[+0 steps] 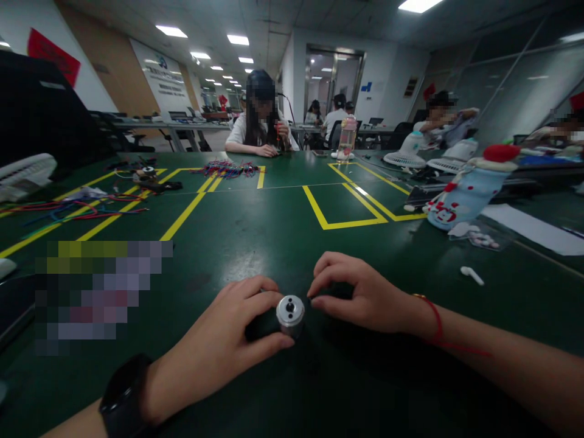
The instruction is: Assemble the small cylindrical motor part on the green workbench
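The left hand (228, 340) lies on the green table (274, 237) and its fingers are wrapped around a small metal cylinder (290, 313), with the thumb below and the other fingers over the dark body. The shiny round end of the cylinder points toward the camera. The cylinder is near the front edge of the table, between both hands. The right hand (365, 295) is just beside it, the thumb and the first finger pressed together at their tips; I cannot tell if they pinch something. A small white piece (472, 275) lies to the right. Farther right stands a light blue bottle (465, 191). Coloured wires (228, 168) lie before a person (260, 115) sitting across.
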The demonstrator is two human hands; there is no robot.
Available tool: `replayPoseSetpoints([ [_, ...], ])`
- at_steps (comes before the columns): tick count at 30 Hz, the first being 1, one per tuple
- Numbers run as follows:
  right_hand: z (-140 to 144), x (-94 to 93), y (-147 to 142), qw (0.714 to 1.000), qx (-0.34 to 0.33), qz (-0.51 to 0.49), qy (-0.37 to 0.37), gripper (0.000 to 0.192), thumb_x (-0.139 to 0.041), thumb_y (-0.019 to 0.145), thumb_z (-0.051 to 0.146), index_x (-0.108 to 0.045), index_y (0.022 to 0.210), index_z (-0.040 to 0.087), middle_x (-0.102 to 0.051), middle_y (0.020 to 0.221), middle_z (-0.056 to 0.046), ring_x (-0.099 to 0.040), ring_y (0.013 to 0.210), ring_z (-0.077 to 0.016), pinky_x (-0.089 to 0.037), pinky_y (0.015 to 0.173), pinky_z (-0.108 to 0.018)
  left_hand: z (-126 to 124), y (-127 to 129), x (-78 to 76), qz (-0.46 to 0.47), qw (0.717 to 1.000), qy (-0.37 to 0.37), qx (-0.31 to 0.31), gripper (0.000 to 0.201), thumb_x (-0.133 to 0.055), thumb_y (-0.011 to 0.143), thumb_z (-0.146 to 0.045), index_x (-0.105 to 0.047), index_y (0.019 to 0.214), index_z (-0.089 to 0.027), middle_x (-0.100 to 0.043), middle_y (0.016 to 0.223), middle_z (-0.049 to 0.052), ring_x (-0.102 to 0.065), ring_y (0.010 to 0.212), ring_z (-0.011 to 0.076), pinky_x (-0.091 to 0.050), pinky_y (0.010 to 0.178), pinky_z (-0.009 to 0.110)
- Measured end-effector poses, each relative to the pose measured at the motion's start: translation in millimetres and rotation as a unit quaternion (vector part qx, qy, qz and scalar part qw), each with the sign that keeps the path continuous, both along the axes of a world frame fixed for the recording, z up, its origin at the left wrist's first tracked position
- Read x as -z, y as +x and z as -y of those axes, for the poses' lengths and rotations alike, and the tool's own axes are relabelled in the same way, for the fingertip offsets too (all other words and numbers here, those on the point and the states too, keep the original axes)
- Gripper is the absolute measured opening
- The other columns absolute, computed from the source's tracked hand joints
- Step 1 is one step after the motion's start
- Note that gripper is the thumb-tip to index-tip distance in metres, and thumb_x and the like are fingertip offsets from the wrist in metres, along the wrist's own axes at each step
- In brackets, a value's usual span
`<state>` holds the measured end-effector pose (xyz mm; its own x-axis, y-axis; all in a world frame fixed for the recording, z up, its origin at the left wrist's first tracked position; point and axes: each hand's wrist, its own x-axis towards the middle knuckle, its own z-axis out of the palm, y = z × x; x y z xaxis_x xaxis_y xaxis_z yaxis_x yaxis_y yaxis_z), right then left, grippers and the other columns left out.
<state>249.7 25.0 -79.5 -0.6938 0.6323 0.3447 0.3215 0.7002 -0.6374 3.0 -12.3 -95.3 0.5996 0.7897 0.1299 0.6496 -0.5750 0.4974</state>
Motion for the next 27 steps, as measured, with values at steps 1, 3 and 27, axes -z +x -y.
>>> replayPoseSetpoints([
  [1,2.3,-1.6,-4.5,0.999,0.019,-0.035,0.005,0.008,-0.068,0.084,0.021,-0.068,0.091,0.017,-0.059,0.092,-0.003,-0.057,0.084,-0.0128,-0.046,0.075,-0.026,0.0,-0.8,0.1,0.0,1.0,0.001,0.0,0.023,-0.065,0.089,-0.042,-0.06,0.106,-0.03,-0.056,0.113,0.0,-0.054,0.104,0.024,-0.043,0.09,0.04],
  [3,7.1,-5.3,-12.2,0.996,0.037,-0.077,0.018,0.008,-0.068,0.084,0.021,-0.068,0.091,0.017,-0.058,0.091,-0.002,-0.057,0.085,-0.0126,-0.046,0.076,-0.026,-0.2,-1.6,1.8,0.002,1.0,0.014,0.001,0.024,-0.065,0.088,-0.043,-0.06,0.107,-0.03,-0.056,0.114,0.0,-0.054,0.105,0.0245,-0.043,0.09,0.041],
  [27,-54.6,19.7,50.2,0.928,0.292,-0.187,-0.136,0.03,-0.057,0.086,0.041,-0.07,0.082,0.014,-0.058,0.067,-0.001,-0.049,0.057,-0.0108,-0.038,0.053,-0.026,3.4,18.7,-3.4,0.006,1.0,0.017,0.004,0.026,-0.064,0.089,-0.043,-0.061,0.11,-0.03,-0.057,0.115,0.002,-0.055,0.105,0.0243,-0.044,0.091,0.039],
])
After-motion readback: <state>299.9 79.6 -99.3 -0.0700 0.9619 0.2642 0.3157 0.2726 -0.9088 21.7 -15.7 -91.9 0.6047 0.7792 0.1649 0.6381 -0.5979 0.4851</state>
